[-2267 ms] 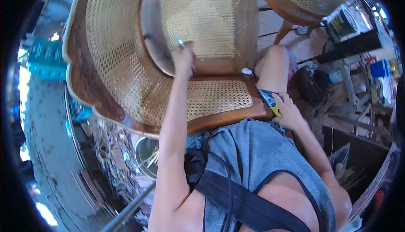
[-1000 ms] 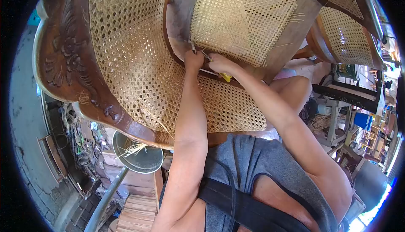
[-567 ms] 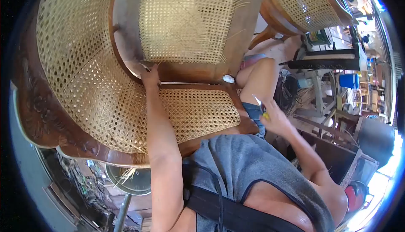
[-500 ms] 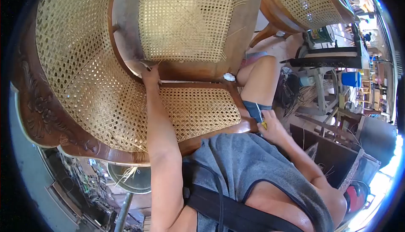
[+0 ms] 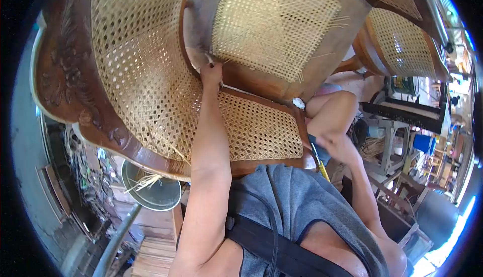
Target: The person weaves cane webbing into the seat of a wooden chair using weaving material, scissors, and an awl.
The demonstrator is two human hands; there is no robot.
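L hand [image 5: 211, 74] stretched fwd, pinching slim tool [image 5: 209, 59]; R hand [image 5: 339, 147] held closer in (blurred, can't tell grip).

A brown carved wooden chair [image 5: 65, 70] with pale woven cane stood partly caned, two tools close by.
Its curved cane side [image 5: 138, 88] swept round toward ten o'clock, and a narrow cane strip [image 5: 266, 131] ran near the centre. Toward twelve to one, the squarish pale-yellow cane panel [image 5: 271, 22] sat skewed in its wood surround, loose strands sticking out past its three o'clock edge. A slim pale tool [image 5: 209, 58], mostly hidden, showed toward eleven; a slender yellow-handled metal tool [image 5: 323, 170] lay toward four, its narrow metal end pointing to eleven.
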